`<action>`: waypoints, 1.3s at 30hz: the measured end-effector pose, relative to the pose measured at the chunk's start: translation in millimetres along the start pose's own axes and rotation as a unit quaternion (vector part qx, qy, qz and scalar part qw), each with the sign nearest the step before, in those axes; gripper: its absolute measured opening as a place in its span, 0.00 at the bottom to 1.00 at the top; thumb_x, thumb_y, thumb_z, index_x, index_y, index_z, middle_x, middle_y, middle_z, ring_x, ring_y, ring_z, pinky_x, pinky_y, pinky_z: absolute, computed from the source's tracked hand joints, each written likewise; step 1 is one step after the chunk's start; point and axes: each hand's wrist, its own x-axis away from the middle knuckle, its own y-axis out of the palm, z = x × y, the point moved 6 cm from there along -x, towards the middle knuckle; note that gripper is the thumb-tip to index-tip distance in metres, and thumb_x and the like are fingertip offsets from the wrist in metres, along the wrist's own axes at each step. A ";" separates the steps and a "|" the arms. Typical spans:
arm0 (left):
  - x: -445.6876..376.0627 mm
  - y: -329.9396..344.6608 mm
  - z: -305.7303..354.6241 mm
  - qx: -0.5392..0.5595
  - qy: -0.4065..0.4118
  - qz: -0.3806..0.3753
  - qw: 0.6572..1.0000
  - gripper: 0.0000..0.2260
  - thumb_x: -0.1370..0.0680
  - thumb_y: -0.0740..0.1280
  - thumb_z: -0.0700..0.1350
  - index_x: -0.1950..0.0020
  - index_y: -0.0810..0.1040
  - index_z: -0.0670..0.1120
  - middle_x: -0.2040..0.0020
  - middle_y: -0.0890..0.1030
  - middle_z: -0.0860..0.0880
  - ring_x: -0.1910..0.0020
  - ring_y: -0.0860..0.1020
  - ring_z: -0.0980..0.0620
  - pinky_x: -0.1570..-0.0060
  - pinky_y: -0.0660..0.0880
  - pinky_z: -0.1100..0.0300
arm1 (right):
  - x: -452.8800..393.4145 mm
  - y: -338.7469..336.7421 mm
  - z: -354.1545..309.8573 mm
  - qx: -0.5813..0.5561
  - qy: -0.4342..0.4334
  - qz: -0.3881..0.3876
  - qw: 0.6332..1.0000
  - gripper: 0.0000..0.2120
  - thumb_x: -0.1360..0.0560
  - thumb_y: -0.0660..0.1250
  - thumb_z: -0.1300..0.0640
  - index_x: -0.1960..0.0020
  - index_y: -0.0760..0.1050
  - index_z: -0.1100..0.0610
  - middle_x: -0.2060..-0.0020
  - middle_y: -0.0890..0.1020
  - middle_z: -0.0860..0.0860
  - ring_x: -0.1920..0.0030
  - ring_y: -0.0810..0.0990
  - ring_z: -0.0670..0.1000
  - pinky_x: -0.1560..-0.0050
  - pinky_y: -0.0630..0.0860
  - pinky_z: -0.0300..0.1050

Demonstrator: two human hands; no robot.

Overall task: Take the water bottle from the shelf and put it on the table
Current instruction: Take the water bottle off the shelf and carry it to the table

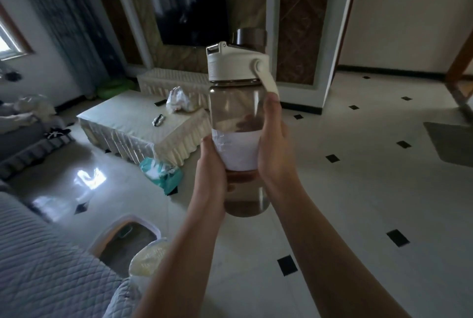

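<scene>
— Smoky translucent plastic, a cream lid: the water bottle (236,123) is being carried in mid-air above a tiled floor (358,189), seen from the head view, the only view supplied.

— How is it being gripped?

— It is being clasped from both sides. The left hand (211,164) is being pressed against the lower left of the body, the right hand (275,148) is being wrapped around the right side, thumb raised toward the lid's carry strap. Both hands are closed on the bottle; a two-handed hold is probably being used for steadiness while walking.

— And its orientation?

— Its long axis is being kept close to upright, lid upward, base down, with only a slight lean.

— Where is it being taken?

— A low table (133,123) draped in pale cloth is being faced, ahead and to the left, well apart from the bottle. A white bag (179,100) is lying on it. The placing step is judged not yet done.
</scene>
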 end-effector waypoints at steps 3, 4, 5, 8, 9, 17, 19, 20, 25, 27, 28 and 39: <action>-26.8 7.6 -1.4 0.003 -0.007 0.009 1.000 0.24 0.18 0.53 0.56 0.56 0.86 0.49 0.63 0.88 0.47 0.65 0.87 0.49 0.68 0.79 0.59 | -28.5 8.9 6.9 0.005 0.003 -0.011 1.000 0.37 0.31 0.56 0.27 0.55 0.83 0.61 0.57 0.86 0.62 0.53 0.85 0.62 0.45 0.80 0.65; -36.7 9.4 -2.5 0.002 -0.012 0.012 1.000 0.24 0.18 0.53 0.57 0.56 0.86 0.49 0.63 0.88 0.47 0.65 0.87 0.49 0.66 0.79 0.58 | -38.2 12.5 9.8 0.007 0.003 -0.017 1.000 0.38 0.31 0.56 0.27 0.54 0.83 0.61 0.58 0.87 0.62 0.54 0.86 0.62 0.45 0.80 0.65; -47.2 10.6 -3.9 0.002 -0.017 0.014 1.000 0.25 0.18 0.52 0.57 0.57 0.86 0.50 0.63 0.89 0.46 0.64 0.87 0.49 0.65 0.79 0.57 | -48.0 16.4 13.9 0.008 0.004 -0.021 1.000 0.38 0.31 0.56 0.27 0.54 0.83 0.62 0.59 0.87 0.60 0.54 0.86 0.60 0.45 0.79 0.66; -83.5 14.7 -7.6 0.000 -0.036 0.017 0.999 0.27 0.18 0.51 0.58 0.60 0.87 0.51 0.62 0.89 0.46 0.65 0.87 0.48 0.58 0.80 0.51 | -80.4 29.9 27.2 0.012 0.013 -0.016 1.000 0.39 0.32 0.55 0.26 0.54 0.83 0.61 0.57 0.87 0.61 0.53 0.86 0.61 0.45 0.80 0.65; -96.6 15.9 -7.9 -0.003 -0.039 0.017 0.999 0.27 0.18 0.51 0.58 0.60 0.87 0.52 0.62 0.89 0.46 0.64 0.87 0.48 0.54 0.80 0.47 | -91.5 35.6 31.2 0.010 0.015 -0.015 1.000 0.39 0.32 0.55 0.26 0.54 0.83 0.62 0.56 0.86 0.63 0.53 0.86 0.63 0.45 0.80 0.65; -223.2 30.6 -1.7 -0.005 -0.040 -0.032 0.999 0.26 0.22 0.53 0.61 0.52 0.86 0.47 0.59 0.88 0.42 0.56 0.87 0.39 0.47 0.80 0.37 | -190.8 83.6 54.1 0.045 -0.011 0.022 0.999 0.36 0.30 0.53 0.26 0.56 0.84 0.56 0.59 0.88 0.56 0.56 0.87 0.53 0.49 0.83 0.56; -256.0 32.5 0.5 0.001 -0.042 -0.045 0.998 0.26 0.23 0.53 0.61 0.56 0.87 0.49 0.60 0.88 0.42 0.59 0.87 0.40 0.55 0.83 0.43 | -211.4 97.4 54.8 0.037 -0.028 0.033 0.998 0.38 0.30 0.54 0.27 0.56 0.83 0.60 0.61 0.86 0.60 0.59 0.87 0.53 0.54 0.82 0.53; -270.9 33.2 1.8 0.006 -0.040 -0.051 0.998 0.26 0.22 0.53 0.61 0.58 0.87 0.49 0.61 0.88 0.43 0.61 0.87 0.41 0.60 0.83 0.47 | -220.8 103.7 55.9 0.037 -0.037 0.042 0.998 0.40 0.30 0.53 0.27 0.56 0.81 0.63 0.60 0.85 0.63 0.61 0.86 0.55 0.57 0.80 0.53; -324.6 34.8 5.6 0.013 -0.039 -0.090 0.995 0.26 0.20 0.53 0.59 0.61 0.88 0.52 0.62 0.88 0.45 0.62 0.87 0.46 0.63 0.81 0.52 | -258.8 131.4 68.2 0.036 -0.049 0.062 0.996 0.39 0.29 0.54 0.28 0.56 0.77 0.66 0.65 0.81 0.65 0.64 0.80 0.58 0.62 0.76 0.52; -342.5 30.9 8.0 0.014 -0.037 -0.088 0.995 0.26 0.20 0.53 0.58 0.63 0.87 0.53 0.63 0.88 0.46 0.63 0.87 0.47 0.65 0.82 0.54 | -274.6 144.0 74.6 0.040 -0.046 0.058 0.996 0.38 0.27 0.54 0.29 0.56 0.78 0.65 0.64 0.83 0.65 0.62 0.83 0.61 0.62 0.79 0.53; -351.8 27.9 9.4 0.016 -0.034 -0.083 0.996 0.26 0.19 0.53 0.58 0.63 0.87 0.53 0.64 0.88 0.46 0.64 0.87 0.47 0.67 0.81 0.55 | -282.4 150.5 78.9 0.041 -0.042 0.056 0.997 0.37 0.26 0.54 0.30 0.57 0.80 0.64 0.62 0.84 0.64 0.60 0.85 0.59 0.60 0.81 0.51; -462.9 4.3 -0.1 0.013 -0.054 0.023 0.998 0.26 0.18 0.53 0.57 0.61 0.87 0.50 0.63 0.88 0.47 0.63 0.87 0.49 0.66 0.79 0.58 | -386.8 221.8 142.5 0.011 0.024 -0.027 0.999 0.39 0.31 0.55 0.26 0.56 0.78 0.64 0.66 0.82 0.56 0.63 0.83 0.55 0.57 0.81 0.55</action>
